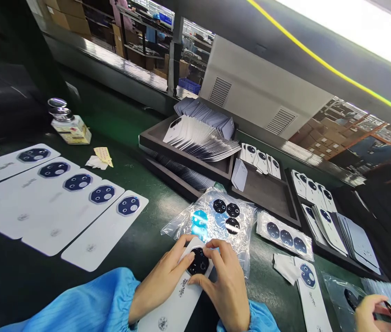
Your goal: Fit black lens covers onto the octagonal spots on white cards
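A white phone back cover (pixel 172 309) lies in front of me, tilted away, with a round black camera lens plate (pixel 198 262) near its top end. My left hand (pixel 165 281) is closed on the cover's left edge, its thumb on the plate's rim. From the other side my right hand (pixel 225 276) curls over the cover, fingertips and thumb touching the plate's right and lower rim. Just beyond the hands, a clear plastic bag (pixel 243 240) bears several round black lens plates (pixel 232 210) and a shiny blue film piece (pixel 199 218).
Several white covers (pixel 101 230) with dark plates lie at left, near a pump bottle (pixel 72 129). Dark trays (pixel 188 154) of upright covers stand at the back. Another person's hand (pixel 370 313) holds a dark object at bottom right, by a cover (pixel 315 304) and wipe (pixel 287 269).
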`<state>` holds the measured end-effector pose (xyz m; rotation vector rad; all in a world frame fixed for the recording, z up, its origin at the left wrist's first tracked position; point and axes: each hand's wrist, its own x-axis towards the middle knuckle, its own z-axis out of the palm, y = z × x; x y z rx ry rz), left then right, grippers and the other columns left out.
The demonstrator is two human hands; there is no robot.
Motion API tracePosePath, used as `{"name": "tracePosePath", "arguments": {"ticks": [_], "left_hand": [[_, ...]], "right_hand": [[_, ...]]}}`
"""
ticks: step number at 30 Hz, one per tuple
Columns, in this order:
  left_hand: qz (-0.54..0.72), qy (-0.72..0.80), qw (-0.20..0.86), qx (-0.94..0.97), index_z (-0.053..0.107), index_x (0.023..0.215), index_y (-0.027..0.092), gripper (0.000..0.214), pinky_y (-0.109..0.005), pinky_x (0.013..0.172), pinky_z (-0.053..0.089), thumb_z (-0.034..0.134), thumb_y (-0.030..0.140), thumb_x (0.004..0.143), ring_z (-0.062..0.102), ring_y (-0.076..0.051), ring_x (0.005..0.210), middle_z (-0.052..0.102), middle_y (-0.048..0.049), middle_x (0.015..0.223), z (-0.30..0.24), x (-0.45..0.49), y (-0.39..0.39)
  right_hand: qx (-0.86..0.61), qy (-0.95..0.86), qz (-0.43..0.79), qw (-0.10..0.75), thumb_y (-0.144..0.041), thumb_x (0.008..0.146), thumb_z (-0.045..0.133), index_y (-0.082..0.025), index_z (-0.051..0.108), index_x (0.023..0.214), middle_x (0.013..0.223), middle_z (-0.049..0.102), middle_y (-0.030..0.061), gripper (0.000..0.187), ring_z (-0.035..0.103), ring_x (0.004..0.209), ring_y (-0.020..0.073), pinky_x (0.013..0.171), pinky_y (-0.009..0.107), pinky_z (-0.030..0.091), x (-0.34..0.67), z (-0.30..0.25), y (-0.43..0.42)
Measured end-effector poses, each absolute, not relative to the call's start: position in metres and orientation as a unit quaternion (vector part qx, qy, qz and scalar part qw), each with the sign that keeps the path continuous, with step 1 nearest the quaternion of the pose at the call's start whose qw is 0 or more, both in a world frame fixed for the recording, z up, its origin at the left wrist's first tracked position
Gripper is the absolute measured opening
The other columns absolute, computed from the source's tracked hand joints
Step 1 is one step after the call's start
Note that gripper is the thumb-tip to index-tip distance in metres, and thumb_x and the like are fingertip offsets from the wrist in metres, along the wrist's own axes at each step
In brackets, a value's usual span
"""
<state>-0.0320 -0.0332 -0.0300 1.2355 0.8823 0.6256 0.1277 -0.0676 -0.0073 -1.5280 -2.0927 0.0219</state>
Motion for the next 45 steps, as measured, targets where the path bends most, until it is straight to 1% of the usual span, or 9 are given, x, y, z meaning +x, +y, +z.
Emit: {"name": "tracePosePath", "arguments": {"ticks": [6,8,13,17,21,29,32,35,45], "left_hand": [[0.283,0.395,0.713,0.505,0.044,0.117,0.022,0.039,-0.031,0.081,0.040,0.044,0.050,0.088,0.058,-0.024,0.095,0.065,-0.0036,0.100,-0.022,-0.034,-0.031],[0.284,0.395,0.720,0.495,0.043,0.117,0.022,0.042,-0.031,0.078,0.040,0.044,0.053,0.088,0.059,-0.023,0.088,0.065,-0.0026,0.093,-0.021,-0.034,-0.030],[0.286,0.391,0.745,0.458,0.041,0.117,0.023,0.045,-0.030,0.069,0.042,0.045,0.056,0.086,0.059,-0.020,0.077,0.064,-0.0010,0.088,-0.017,-0.035,-0.029],[0.290,0.396,0.739,0.462,0.041,0.116,0.022,0.045,-0.030,0.071,0.041,0.044,0.056,0.086,0.057,-0.020,0.078,0.063,-0.0012,0.087,-0.015,-0.034,-0.029],[0.289,0.403,0.732,0.467,0.042,0.115,0.023,0.044,-0.030,0.071,0.041,0.042,0.057,0.087,0.057,-0.020,0.078,0.063,-0.0014,0.088,-0.019,-0.034,-0.031],[0.292,0.387,0.756,0.440,0.042,0.113,0.022,0.054,-0.026,0.054,0.041,0.047,0.066,0.081,0.055,-0.016,0.059,0.064,-0.0002,0.076,-0.022,-0.033,-0.033],[0.276,0.367,0.781,0.423,0.039,0.116,0.022,0.056,-0.023,0.053,0.041,0.059,0.057,0.077,0.056,-0.015,0.060,0.065,-0.0010,0.080,-0.021,-0.032,-0.031],[0.254,0.356,0.800,0.411,0.033,0.124,0.022,0.067,-0.023,0.055,0.043,0.069,0.040,0.071,0.057,-0.015,0.063,0.066,-0.0001,0.081,-0.022,-0.034,-0.030],[0.227,0.411,0.759,0.451,0.029,0.135,0.028,0.076,-0.026,0.057,0.047,0.060,0.015,0.067,0.057,-0.016,0.063,0.063,0.0031,0.081,-0.016,-0.036,-0.027]], "right_hand": [[-0.542,-0.788,0.012,0.291,-0.046,0.076,0.070,-0.021,0.055,0.098,0.095,0.060,0.0080,0.037,0.063,0.084,0.0234,0.066,0.036,0.055,0.132,-0.004,-0.062],[-0.538,-0.783,0.039,0.311,-0.050,0.078,0.067,-0.021,0.056,0.102,0.097,0.060,0.0081,0.039,0.063,0.088,0.0232,0.069,0.034,0.056,0.136,-0.002,-0.060],[-0.609,-0.678,0.151,0.382,-0.041,0.093,0.048,-0.022,0.059,0.100,0.091,0.063,0.0057,0.024,0.064,0.078,0.0163,0.061,0.025,0.054,0.143,-0.004,-0.065],[-0.634,-0.573,0.345,0.389,-0.052,0.086,0.053,-0.019,0.061,0.099,0.076,0.064,0.0034,0.036,0.062,0.064,0.0148,0.051,0.023,0.052,0.139,-0.008,-0.071],[-0.583,-0.451,0.524,0.427,-0.061,0.075,0.064,-0.016,0.060,0.086,0.064,0.058,-0.0014,0.046,0.056,0.051,0.0102,0.048,0.021,0.049,0.131,-0.009,-0.072],[-0.562,-0.357,0.571,0.481,-0.056,0.063,0.077,-0.015,0.059,0.075,0.055,0.058,-0.0024,0.045,0.052,0.039,0.0076,0.041,0.019,0.042,0.129,-0.023,-0.068],[-0.565,-0.350,0.576,0.476,-0.055,0.064,0.077,-0.015,0.060,0.075,0.056,0.060,-0.0017,0.045,0.052,0.041,0.0073,0.042,0.019,0.043,0.130,-0.022,-0.067],[-0.573,-0.354,0.573,0.467,-0.054,0.065,0.077,-0.015,0.060,0.078,0.058,0.060,-0.0025,0.044,0.054,0.043,0.0069,0.046,0.019,0.044,0.129,-0.014,-0.067],[-0.576,-0.387,0.559,0.454,-0.060,0.066,0.073,-0.016,0.055,0.075,0.053,0.053,-0.0054,0.048,0.053,0.042,0.0079,0.047,0.020,0.045,0.124,-0.010,-0.069]]}}
